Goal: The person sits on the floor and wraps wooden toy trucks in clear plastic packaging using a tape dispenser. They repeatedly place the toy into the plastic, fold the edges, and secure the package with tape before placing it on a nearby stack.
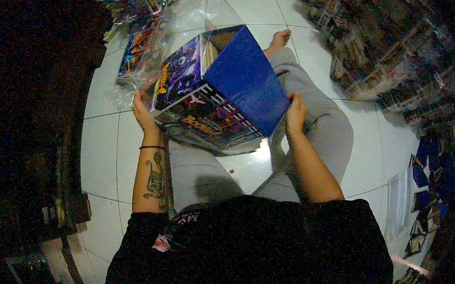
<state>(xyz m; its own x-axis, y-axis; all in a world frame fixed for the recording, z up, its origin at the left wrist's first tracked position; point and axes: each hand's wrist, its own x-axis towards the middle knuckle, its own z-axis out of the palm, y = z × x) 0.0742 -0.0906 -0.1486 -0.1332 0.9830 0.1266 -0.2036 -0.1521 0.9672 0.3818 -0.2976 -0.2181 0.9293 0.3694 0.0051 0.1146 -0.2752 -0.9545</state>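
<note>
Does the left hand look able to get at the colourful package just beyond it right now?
Probably not directly: the left hand seems occupied holding the blue-sided box, and clear plastic appears to overlap the colourful package. It does look close by.

The floor point(103, 155) consisted of pale, square-cut tiles separated by thin, dark joints point(102, 115). A bright reflection point(261, 157) appeared on the tiles near the center. Illumination was low; the outer areas fell into deep shadow. Along the left side stood dark, furniture-like forms point(29, 124), their details indistinct. At upper right, a large, glossy, clear-wrapped stack point(389, 53) bordered the tiled area.
</note>
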